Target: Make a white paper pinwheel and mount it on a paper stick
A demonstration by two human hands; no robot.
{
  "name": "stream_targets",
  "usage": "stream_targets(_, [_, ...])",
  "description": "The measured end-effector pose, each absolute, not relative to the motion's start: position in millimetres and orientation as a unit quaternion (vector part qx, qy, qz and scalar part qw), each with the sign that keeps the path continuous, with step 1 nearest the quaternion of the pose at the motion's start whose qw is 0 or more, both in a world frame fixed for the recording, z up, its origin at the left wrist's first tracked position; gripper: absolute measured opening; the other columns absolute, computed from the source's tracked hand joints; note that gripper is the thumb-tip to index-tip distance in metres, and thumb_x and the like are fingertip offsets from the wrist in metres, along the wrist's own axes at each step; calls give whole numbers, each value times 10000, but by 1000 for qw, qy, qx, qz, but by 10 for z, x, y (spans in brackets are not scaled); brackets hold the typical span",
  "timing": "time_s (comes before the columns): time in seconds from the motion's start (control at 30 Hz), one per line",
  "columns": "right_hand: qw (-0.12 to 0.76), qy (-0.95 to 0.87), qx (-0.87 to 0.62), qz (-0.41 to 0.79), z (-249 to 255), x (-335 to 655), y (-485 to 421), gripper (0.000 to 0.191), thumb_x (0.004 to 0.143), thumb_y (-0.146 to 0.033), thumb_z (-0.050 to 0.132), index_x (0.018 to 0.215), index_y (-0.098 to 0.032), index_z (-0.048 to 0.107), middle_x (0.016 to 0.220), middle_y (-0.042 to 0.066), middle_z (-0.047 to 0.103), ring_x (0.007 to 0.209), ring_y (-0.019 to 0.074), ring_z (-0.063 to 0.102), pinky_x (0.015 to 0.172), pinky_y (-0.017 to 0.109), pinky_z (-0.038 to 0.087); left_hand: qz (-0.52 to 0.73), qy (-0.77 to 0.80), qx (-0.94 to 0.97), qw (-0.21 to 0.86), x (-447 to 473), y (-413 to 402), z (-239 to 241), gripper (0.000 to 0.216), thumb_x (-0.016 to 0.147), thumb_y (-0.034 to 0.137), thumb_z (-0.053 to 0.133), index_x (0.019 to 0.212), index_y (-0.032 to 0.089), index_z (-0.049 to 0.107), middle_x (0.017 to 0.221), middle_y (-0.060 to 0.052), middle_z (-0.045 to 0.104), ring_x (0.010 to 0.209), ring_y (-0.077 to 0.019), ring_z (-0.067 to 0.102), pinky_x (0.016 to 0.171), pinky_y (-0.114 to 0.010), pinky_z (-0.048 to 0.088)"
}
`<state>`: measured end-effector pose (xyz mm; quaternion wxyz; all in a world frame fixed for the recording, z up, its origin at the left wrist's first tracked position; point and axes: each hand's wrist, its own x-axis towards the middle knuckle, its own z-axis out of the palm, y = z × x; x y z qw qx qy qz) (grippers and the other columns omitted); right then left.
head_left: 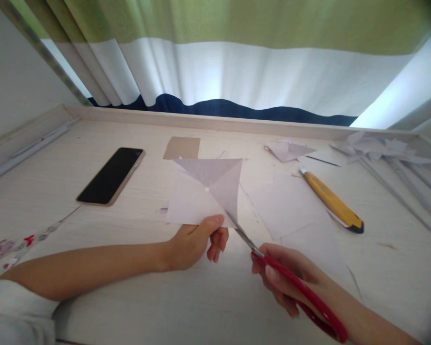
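Right hand (287, 278) is gripping red scissors (303, 293), blades pointing 11 o'clock at the paper square (197, 196), mid-desk. Left hand (194, 242) is pinching its bottom edge. It's looking thin, light and floppy, so probably holding best beside the cut. Phone (111, 175) is lying at 10 o'clock.

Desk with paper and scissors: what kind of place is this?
Likely a home desk by a window: a curtain hangs behind it, a phone lies on it, and paper scraps lie around.

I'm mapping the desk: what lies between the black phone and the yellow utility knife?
In the head view, the creased paper square pinched by the left hand, then a loose white sheet, lie between phone and knife.
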<state>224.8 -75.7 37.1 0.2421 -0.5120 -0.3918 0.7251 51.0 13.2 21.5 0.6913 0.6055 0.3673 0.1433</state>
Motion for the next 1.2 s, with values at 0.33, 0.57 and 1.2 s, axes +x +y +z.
stream_targets(0.33, [254, -392, -488, 738, 310, 2262, -772, 368, 761, -528, 473, 796, -163, 442, 542, -75, 348, 429, 37, 302, 401, 175, 265, 139, 358, 608, 695, 493, 130, 177, 531, 844, 270, 150, 402, 164, 424, 347, 13, 386, 387, -92, 389, 506, -207, 364])
stream_targets(0.57, [251, -394, -494, 733, 322, 2259, -770, 358, 782, -514, 451, 801, -156, 446, 550, -75, 345, 430, 33, 315, 409, 174, 265, 135, 354, 612, 694, 494, 127, 178, 532, 843, 264, 146, 400, 163, 423, 343, 13, 377, 386, -93, 387, 503, -211, 356])
stream_targets(1.2, [249, -372, -498, 743, 266, 2224, -856, 355, 795, -524, 416, 765, -171, 431, 548, -71, 349, 440, 44, 331, 411, 170, 273, 133, 349, 617, 693, 483, 133, 158, 507, 821, 266, 160, 395, 169, 417, 335, 13, 373, 384, -93, 397, 492, -209, 351])
